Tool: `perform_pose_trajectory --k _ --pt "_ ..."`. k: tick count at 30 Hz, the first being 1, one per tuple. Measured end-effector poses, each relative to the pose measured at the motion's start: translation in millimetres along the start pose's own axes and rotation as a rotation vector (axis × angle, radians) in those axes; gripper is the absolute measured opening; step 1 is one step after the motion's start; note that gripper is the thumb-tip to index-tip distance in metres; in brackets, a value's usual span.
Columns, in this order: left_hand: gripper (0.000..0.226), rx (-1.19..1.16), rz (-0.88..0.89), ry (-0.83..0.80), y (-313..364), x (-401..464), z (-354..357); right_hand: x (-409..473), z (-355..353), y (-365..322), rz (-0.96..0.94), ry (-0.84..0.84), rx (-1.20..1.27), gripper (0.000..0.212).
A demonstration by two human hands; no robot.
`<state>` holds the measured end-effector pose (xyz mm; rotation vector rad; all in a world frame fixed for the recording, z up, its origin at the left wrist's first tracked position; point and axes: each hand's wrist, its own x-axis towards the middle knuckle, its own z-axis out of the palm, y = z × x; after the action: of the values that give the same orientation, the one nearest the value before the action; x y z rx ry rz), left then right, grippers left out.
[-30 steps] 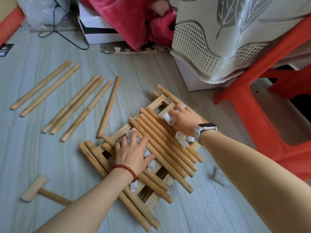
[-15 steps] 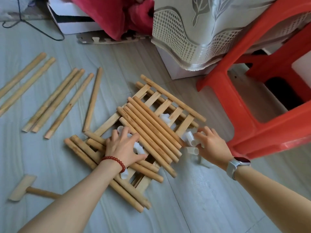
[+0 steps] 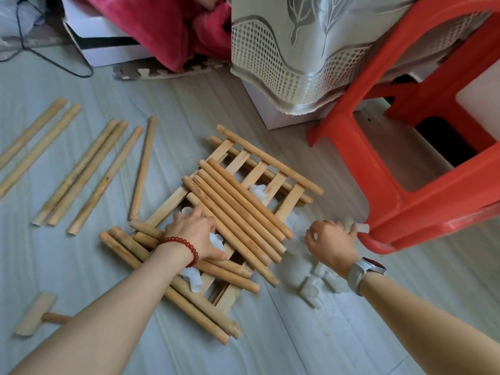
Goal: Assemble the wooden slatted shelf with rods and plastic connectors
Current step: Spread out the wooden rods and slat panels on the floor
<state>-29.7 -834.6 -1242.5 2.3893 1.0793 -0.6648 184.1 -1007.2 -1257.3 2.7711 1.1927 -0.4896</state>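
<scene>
Clearly this is the sorting stage: nothing is joined yet. A slatted panel lies flat on the floor with a bundle of 5 or 6 short rods resting slantwise across it, and more short rods sticking out at its near-left corner. The left hand lies on the heap at the near end of that bundle, fingers spread and fairly straight, pressing down rather than gripping; I judge it is steadying the pile so the rods do not roll. White plastic connectors peek out between the slats and beside this hand.

The right hand hovers off the panel's right edge, near the foot of the red stool. Its fingers are curled, and a white connector shows at the fingertips, apparently pinched, though the grip itself is hidden behind the knuckles. Other loose connectors lie on the floor just beneath its wrist, probably gathered there to clear the panel.

6 long rods lie well apart to the left, and a wooden mallet waits at the near left.
</scene>
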Motion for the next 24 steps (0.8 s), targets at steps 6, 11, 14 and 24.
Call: perform_pose_trajectory --k 6,11,14,24 --pt "0.063 0.067 0.006 -0.046 3 -2 -6 38 -22 -63 -0.271 0.188 0.263 0.029" --pt "0.066 0.129 0.010 -0.082 5 -1 -10 65 -16 -94 -0.147 -0.012 0.314 0.038" --pt "0.066 0.136 0.045 -0.013 -2 -1 -5 69 -15 -102 -0.193 0.004 0.254 0.039" --pt "0.051 -0.240 0.147 0.165 -12 -11 8 36 -11 -52 -0.021 0.360 0.816 0.035"
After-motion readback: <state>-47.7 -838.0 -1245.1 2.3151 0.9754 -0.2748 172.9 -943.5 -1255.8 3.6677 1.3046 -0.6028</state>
